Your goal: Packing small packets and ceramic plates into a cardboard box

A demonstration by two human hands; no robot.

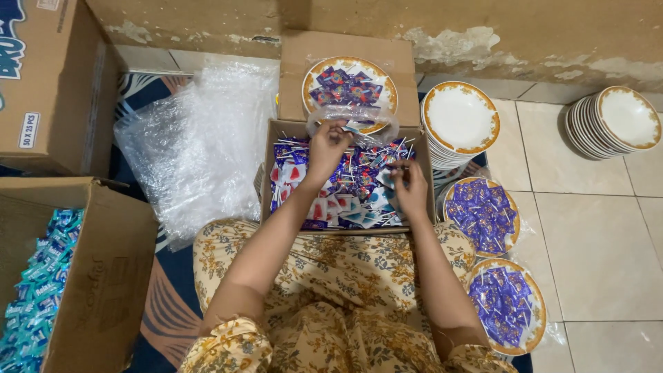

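Tiled floor, box point(276, 207) of lollipops point(349, 186) at centre. Left hand point(327, 148) fingers pinched on the bag point(352, 117) over the plate point(311, 79) at 12 o'clock; right hand point(409, 185) fingers closed on lollipops. Best practice: hold the bag mouth taut.

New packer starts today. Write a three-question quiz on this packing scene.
1. True or false: the left hand is over the open carton of lollipops.
2. Where does the filled plate beyond that carton sit? A) on the carton's raised flap B) on the tile floor C) on the bubble wrap
3. Fill in: two wrapped, filled plates lie on the person's ____ side.

Key: 1 true; 2 A; 3 right.
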